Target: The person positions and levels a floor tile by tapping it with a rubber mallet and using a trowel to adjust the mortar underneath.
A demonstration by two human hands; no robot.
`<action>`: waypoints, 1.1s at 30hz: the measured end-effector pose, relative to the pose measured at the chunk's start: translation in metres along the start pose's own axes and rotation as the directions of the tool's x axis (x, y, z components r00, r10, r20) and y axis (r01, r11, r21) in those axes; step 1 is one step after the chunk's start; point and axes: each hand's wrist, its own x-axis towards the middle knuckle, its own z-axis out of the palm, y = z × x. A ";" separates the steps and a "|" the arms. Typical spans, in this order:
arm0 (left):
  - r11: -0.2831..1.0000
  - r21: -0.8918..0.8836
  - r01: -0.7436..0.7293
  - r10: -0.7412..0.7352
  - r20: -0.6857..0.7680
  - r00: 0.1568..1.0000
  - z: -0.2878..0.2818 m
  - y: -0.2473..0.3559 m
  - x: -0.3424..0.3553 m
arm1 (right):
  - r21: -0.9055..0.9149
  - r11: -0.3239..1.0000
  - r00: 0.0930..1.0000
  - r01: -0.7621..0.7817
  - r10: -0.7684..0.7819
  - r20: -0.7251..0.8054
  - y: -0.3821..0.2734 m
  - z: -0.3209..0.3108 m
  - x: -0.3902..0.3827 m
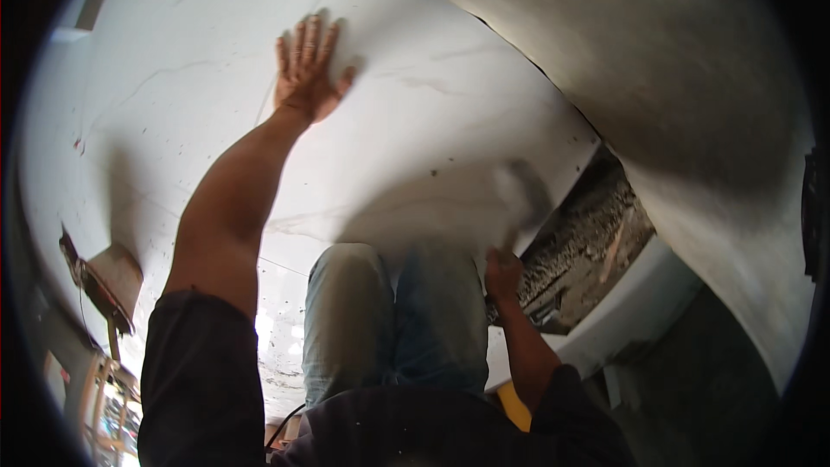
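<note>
My left hand (307, 78) lies flat with fingers spread on a large white floor tile (389, 138) with faint grey veins. My right hand (503, 275), low and right of my knees, is closed round the handle of a mallet (526, 195). Its pale and dark head is smeared by motion over the tile's right part; I cannot tell whether it touches the tile. Small dark specks dot the tile near the mallet. My jeans-clad knees (393, 311) are bent at the tile's near side.
Right of the tile, a gap shows rough grey mortar and rubble (596, 242), bordered by a pale curb (644, 298). A smooth grey wall (692, 95) curves along the right. At left is a brownish tool with a flat plate (112, 281). Something yellow (514, 406) is beside my right arm.
</note>
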 end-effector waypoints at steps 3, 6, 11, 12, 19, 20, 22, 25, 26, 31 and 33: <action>0.996 -0.092 -0.009 0.004 -0.055 0.998 0.007 -0.005 -0.006 | 0.372 0.915 0.975 -0.157 0.203 -0.089 0.000 -0.001 -0.010; 0.994 -0.107 -0.022 0.019 -0.034 0.999 0.007 -0.007 -0.004 | -0.090 0.990 0.992 -0.107 0.112 0.059 -0.002 -0.002 -0.005; 0.992 -0.120 -0.028 0.023 -0.038 0.999 0.000 0.008 0.010 | -0.395 0.894 0.943 0.211 -0.293 -0.159 0.086 0.016 -0.008; 0.993 -0.115 0.027 -0.032 -0.039 0.999 0.004 0.008 0.013 | -0.330 0.940 0.982 -0.090 0.139 0.128 0.061 0.004 -0.004; 0.964 -0.240 0.114 -0.147 -0.122 0.982 -0.010 0.019 0.064 | -0.378 0.925 0.970 -0.034 0.122 0.212 0.039 -0.004 0.003; 0.964 -0.245 0.101 -0.128 -0.099 0.987 -0.008 0.020 0.060 | -0.377 0.926 0.968 -0.030 0.121 0.219 0.039 -0.003 0.002; 0.965 -0.247 0.093 -0.114 -0.072 0.991 -0.004 0.015 0.059 | 0.093 0.993 0.996 0.074 -0.070 -0.054 0.039 -0.003 0.001; 0.963 -0.256 0.087 -0.118 -0.109 0.987 -0.005 0.016 0.059 | -0.213 0.954 0.954 0.213 -0.156 0.256 0.032 -0.005 0.007; 0.962 -0.261 0.084 -0.111 -0.090 0.990 -0.010 0.017 0.061 | -0.206 0.953 0.955 0.222 -0.170 0.242 0.039 0.001 0.012; 0.954 -0.290 0.077 -0.118 -0.127 0.985 -0.003 0.016 0.058 | -0.175 0.955 0.957 0.241 -0.203 0.208 0.040 0.001 0.006; 0.960 -0.267 0.090 -0.120 -0.097 0.988 -0.008 0.017 0.058 | -0.211 0.950 0.955 0.231 -0.180 0.235 0.028 -0.008 0.008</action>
